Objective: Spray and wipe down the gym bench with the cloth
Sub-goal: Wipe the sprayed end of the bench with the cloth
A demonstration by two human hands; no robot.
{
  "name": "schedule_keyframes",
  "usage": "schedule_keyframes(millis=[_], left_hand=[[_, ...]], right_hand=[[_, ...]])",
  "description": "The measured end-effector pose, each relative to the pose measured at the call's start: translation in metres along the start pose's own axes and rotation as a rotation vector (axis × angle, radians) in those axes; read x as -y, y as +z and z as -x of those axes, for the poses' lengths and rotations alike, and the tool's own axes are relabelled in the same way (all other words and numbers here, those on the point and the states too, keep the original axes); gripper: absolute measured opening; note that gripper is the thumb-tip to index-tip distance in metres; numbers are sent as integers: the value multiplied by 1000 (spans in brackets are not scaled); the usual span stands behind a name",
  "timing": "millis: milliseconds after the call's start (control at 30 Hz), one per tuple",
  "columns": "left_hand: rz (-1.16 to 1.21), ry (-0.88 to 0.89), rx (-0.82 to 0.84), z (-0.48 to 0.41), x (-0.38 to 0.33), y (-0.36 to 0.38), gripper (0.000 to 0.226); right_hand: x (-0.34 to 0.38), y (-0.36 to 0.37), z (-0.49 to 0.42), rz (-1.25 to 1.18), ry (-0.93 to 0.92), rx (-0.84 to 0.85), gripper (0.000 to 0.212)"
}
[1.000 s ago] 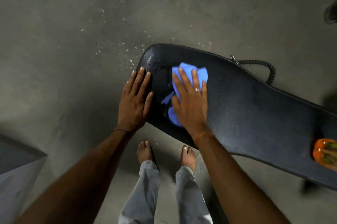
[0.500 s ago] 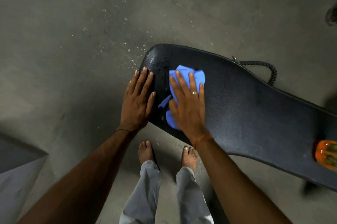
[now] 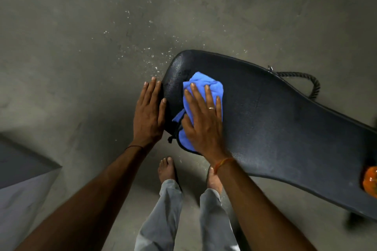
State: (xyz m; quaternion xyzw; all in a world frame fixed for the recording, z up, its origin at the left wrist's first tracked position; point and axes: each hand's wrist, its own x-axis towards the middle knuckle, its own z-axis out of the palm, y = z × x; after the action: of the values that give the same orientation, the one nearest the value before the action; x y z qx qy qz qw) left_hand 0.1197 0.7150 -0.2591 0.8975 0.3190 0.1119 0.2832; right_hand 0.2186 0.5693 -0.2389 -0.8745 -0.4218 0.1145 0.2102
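The black padded gym bench (image 3: 285, 132) runs from centre to lower right. A crumpled blue cloth (image 3: 206, 85) lies on its left end. My right hand (image 3: 204, 120) presses flat on the cloth, fingers spread, a ring on one finger. My left hand (image 3: 148, 116) lies flat against the bench's left end edge, fingers together, holding nothing. An orange spray bottle (image 3: 370, 182) rests on the bench at the right frame edge, mostly cut off.
Grey concrete floor (image 3: 91, 46) with white specks lies all around. A black cord (image 3: 304, 79) loops off the bench's far side. My bare feet (image 3: 166, 170) stand below the bench's near edge. A grey slab corner (image 3: 20, 179) sits at the lower left.
My right hand has slid the cloth slightly left and toward the bench's end. My left hand stays on the bench's edge.
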Motion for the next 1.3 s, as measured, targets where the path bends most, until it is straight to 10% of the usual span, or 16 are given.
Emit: schedule_keyframes(millis=[167, 400, 667, 1300], left_hand=[[70, 54, -40, -8, -26, -8, 54], [-78, 270, 77, -13, -82, 7, 61], [-448, 175, 226, 4, -109, 45, 79], [-492, 100, 240, 22, -98, 37, 75]], right_hand=[[-29, -31, -1, -597, 97, -235, 46], [-108, -54, 21, 231, 379, -44, 63], [-113, -48, 24, 287, 384, -12, 63], [-114, -49, 27, 240, 372, -40, 62]])
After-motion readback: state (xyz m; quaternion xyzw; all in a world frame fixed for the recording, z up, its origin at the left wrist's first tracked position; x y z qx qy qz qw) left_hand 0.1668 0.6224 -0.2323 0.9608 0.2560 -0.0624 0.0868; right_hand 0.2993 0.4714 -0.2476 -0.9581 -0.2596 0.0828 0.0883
